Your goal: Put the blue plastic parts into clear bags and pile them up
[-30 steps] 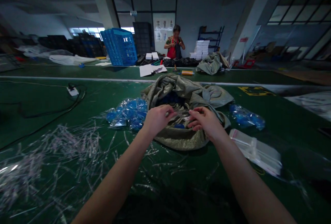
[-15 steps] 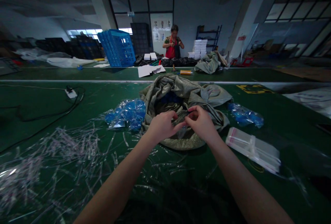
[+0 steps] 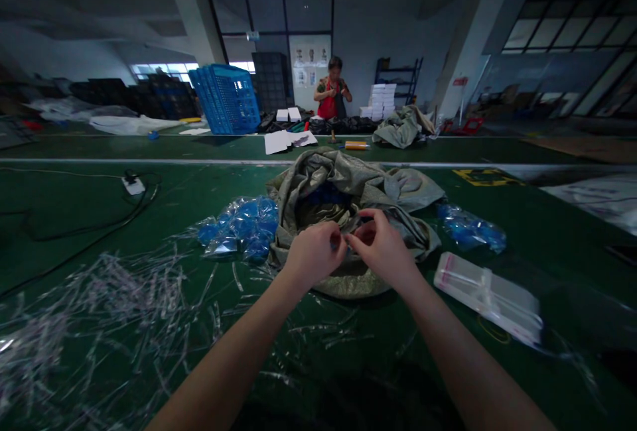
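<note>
Closer together than a second ago in the head view, the left hand [image 3: 317, 257] and right hand [image 3: 382, 244] nearly meet at the fingertips over the open grey-green sack [image 3: 354, 286]. Fingers curl inward, each grip looking narrow; whether either holds anything, I cannot tell. The sack sits on the green surface [image 3: 209, 182]. Clear-bagged blue pieces [image 3: 251, 217] lie left of it, a tied stack of clear plastic sleeves [image 3: 515, 306] to its near right.

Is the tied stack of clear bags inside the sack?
No, the tied stack of clear bags lies on the green table, right of the sack.
</note>
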Demonstrator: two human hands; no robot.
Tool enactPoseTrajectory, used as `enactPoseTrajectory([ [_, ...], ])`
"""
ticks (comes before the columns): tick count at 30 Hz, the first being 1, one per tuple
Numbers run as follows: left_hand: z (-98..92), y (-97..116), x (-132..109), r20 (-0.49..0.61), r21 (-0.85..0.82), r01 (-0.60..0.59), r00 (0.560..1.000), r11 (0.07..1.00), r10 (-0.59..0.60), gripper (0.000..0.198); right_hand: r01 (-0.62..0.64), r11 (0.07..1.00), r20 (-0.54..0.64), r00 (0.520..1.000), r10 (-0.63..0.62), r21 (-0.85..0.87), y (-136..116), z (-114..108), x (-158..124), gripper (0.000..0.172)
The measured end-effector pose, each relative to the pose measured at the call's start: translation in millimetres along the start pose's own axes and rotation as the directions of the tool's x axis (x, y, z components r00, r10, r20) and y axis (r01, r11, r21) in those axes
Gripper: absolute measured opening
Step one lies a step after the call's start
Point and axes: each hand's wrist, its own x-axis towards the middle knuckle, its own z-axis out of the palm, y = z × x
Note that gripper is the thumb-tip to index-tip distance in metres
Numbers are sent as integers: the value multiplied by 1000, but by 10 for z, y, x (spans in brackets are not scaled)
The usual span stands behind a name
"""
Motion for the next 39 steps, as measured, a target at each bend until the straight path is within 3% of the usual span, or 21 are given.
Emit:
enactPoseTrajectory([
  [6,-96,36,-29,-118,7,13,993,1000,-12,14,-55,998,-62,997,52,-37,-145,-64,-59,44],
  [14,-202,120,-136,-197,151,63,980,986,-32,14,-85,994,-43,996,82,-63,-269,-74,-144,49],
  [26,-312,232,-258,-264,116,-35,962,993,65,16,-32,999,-56,998,33,9,-373,-88,-261,52],
  [32,-291,168,-229,-280,167,9,959,986,39,17,-19,1000,-75,997,18,-9,-327,-50,-235,54],
  [35,-246,72,-127,-248,231,89,968,969,-30,17,-11,1000,-15,1000,11,-7,-264,-54,-173,55],
  [39,-171,-98,38,-177,300,200,972,933,-151,17,-4,993,202,979,-21,122,60,28,27,42],
])
